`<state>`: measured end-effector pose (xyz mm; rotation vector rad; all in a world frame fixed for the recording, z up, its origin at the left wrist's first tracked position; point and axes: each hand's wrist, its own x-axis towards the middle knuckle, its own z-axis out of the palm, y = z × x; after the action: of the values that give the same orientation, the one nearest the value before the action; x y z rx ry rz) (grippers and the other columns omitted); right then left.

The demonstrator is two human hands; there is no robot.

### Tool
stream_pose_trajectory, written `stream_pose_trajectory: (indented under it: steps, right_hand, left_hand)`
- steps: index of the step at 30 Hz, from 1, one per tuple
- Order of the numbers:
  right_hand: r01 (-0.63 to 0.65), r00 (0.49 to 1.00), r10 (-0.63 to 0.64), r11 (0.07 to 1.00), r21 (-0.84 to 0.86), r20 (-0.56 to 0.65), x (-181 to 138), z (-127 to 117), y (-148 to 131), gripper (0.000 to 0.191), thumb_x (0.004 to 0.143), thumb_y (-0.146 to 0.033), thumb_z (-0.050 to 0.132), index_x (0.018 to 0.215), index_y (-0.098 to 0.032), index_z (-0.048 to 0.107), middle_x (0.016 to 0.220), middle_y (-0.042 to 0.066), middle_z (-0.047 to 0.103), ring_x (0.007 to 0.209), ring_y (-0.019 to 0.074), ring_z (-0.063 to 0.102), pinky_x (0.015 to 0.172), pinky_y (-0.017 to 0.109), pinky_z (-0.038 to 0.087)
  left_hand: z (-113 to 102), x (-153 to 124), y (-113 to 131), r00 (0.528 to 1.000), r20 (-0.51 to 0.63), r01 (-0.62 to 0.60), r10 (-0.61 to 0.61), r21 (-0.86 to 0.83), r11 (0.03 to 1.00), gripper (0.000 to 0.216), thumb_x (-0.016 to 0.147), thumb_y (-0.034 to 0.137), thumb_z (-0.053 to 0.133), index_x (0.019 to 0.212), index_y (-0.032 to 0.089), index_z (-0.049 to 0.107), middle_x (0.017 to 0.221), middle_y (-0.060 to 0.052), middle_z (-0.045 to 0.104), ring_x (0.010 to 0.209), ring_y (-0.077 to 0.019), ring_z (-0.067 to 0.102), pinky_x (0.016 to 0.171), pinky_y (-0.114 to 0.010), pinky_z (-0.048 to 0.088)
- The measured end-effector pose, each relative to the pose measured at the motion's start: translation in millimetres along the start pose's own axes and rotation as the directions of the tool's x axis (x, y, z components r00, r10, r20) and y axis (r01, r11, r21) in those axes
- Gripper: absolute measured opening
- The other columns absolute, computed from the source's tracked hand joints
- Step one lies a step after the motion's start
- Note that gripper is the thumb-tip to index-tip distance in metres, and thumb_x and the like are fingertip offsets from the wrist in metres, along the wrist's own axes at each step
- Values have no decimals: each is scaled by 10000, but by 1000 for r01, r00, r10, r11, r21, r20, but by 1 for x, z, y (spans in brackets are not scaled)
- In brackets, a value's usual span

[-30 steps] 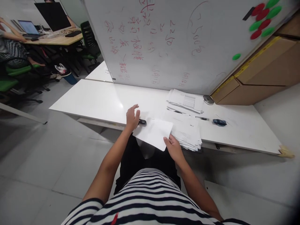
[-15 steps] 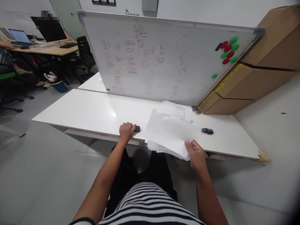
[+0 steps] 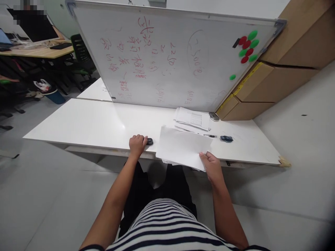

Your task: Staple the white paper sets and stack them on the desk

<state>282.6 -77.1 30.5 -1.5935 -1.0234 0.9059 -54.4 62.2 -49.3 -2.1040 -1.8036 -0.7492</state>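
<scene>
My left hand (image 3: 137, 145) is closed around a black, stapler-like object (image 3: 149, 141) at the table's front edge; only its rounded end shows past my thumb. My right hand (image 3: 210, 164) pinches a stack of white paper (image 3: 184, 144) by its right side, thumb on top. The stack is tilted, its near edge overhanging the table edge. Its left side lies close to the black object, with a small gap between them. Behind it, more printed papers (image 3: 192, 118) rest on the table, beside a pen (image 3: 209, 135).
A large whiteboard (image 3: 167, 69) with red writing and round magnets stands on the white table (image 3: 91, 120). Cardboard boxes (image 3: 251, 111) are stacked at the right. A grey round object (image 3: 214, 116) and a dark blue item (image 3: 226, 138) lie on the right part of the table.
The paper stack in my right hand has come away from the printed papers, baring the pen behind it. My left hand keeps its hold on the black object. My view has shifted slightly.
</scene>
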Motion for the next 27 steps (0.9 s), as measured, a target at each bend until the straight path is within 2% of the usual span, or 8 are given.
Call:
stream_pose_trajectory:
  steps: [6, 9, 12, 15, 18, 21, 24, 27]
  right_hand:
    - [-10, 1000, 8, 997, 76, 19, -1, -1, -2, 346, 740, -532, 649, 688, -202, 559, 554, -46, 544, 523, 118, 492, 495, 219, 395]
    - [-22, 1000, 23, 994, 104, -4, 6, -6, -4, 363, 773, -525, 608, 931, -199, 619, 730, 1, 660, 648, 164, 597, 621, 273, 477]
    - [-24, 996, 9, 987, -162, -94, 18, -9, 2, 556, 806, -502, 549, 1259, -181, 510, 978, 95, 694, 879, 258, 638, 792, 392, 486]
    - [7, 985, -111, 795, -607, -134, 31, -11, 14, 727, 786, -411, 570, 1421, -145, 334, 1293, 186, 550, 1195, 364, 481, 979, 517, 360]
    - [95, 990, -143, 625, -775, 6, 44, -13, 26, 782, 795, -371, 553, 1469, -143, 230, 1458, 172, 375, 1347, 360, 297, 1071, 517, 256]
    - [131, 991, -60, 626, -769, 119, 58, -10, 31, 765, 824, -495, 511, 1468, -175, 248, 1536, 139, 231, 1399, 335, 205, 1092, 488, 246]
    - [101, 993, -20, 636, -765, 114, 67, 0, 31, 861, 806, -667, 447, 1484, -189, 214, 1578, 134, 10, 1430, 364, 32, 1102, 550, 170]
    - [63, 992, 47, 621, -781, 118, 69, 12, 32, 928, 789, -720, 424, 1499, -182, 165, 1575, 152, -33, 1426, 382, -24, 1095, 604, 85]
  left_hand:
    - [-1, 0, 1, 1000, 1, 7, -7, -10, 1000, 388, 924, 414, 376, 658, 196, 556, 668, -77, 559, 744, -221, 491, 643, -331, 227]
    - [-2, 0, 1, 1000, 10, 10, -9, -16, 1000, 377, 920, 411, 383, 664, 198, 559, 681, -79, 565, 752, -222, 494, 648, -334, 233]
    - [-3, 0, 1, 999, 33, 16, -15, -41, 999, 364, 919, 403, 386, 672, 201, 561, 701, -84, 575, 759, -225, 495, 657, -340, 239]
    - [-4, 0, 0, 999, 52, 13, -11, -42, 999, 345, 916, 392, 393, 684, 202, 563, 716, -90, 582, 774, -233, 497, 666, -345, 245]
    - [-4, 0, 0, 998, 55, 4, -2, -26, 1000, 340, 915, 385, 396, 682, 201, 561, 711, -87, 578, 771, -230, 498, 671, -344, 249]
    - [-4, 0, 1, 999, 53, 9, -8, -19, 1000, 355, 918, 388, 388, 666, 200, 553, 692, -83, 571, 757, -225, 493, 665, -343, 244]
    - [-4, 0, 2, 999, 37, 12, -12, -6, 1000, 364, 919, 387, 380, 655, 200, 547, 680, -80, 566, 749, -222, 489, 664, -343, 242]
    - [-4, 0, 1, 999, 31, 8, -8, -4, 1000, 359, 917, 380, 381, 653, 200, 547, 682, -79, 566, 749, -218, 489, 668, -343, 248]
